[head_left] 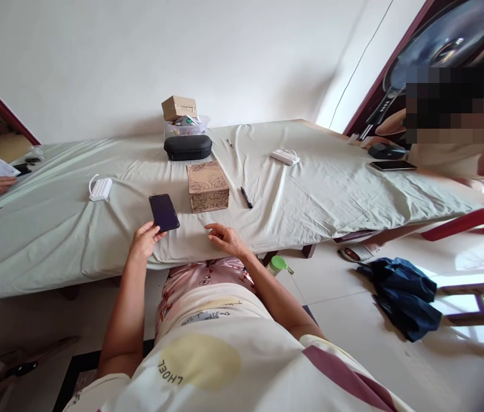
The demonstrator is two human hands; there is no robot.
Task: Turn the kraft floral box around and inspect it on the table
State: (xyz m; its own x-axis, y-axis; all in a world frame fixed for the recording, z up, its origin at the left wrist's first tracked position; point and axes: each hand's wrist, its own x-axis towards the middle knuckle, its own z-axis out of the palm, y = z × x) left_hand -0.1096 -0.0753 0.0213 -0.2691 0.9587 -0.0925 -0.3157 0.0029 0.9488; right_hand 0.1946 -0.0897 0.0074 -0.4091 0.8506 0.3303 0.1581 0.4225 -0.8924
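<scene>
Clearly, in the head view, holds the phone in the left hand, in a narrow pinch at the near-left edge, with the thumb over the top and the other fingers mostly hidden. Lies ahead of that grip and to its right, over the near part of the cloth-covered table. Runs, along its long axis, away from the body, with the far end leaning left and the near end angled toward the right hand's side; dark screen face up. Impossible to tell between resting on the cloth and being held just clear of it.

Nearer of the two to the phone: the left hand, in contact. Apart from it, off to the right: the right hand, seemingly empty, with the index finger reaching leftward and the other fingers loosely bent. Leaves a strip of bare cloth between fingertip and phone. For any touch by the right hand, seems to call for a short reach leftward and slightly away, in front of the patterned box.

Just beyond the right hand, near but touching neither hand nor phone: that box. Farther right, the black pen; behind, the black case.
</scene>
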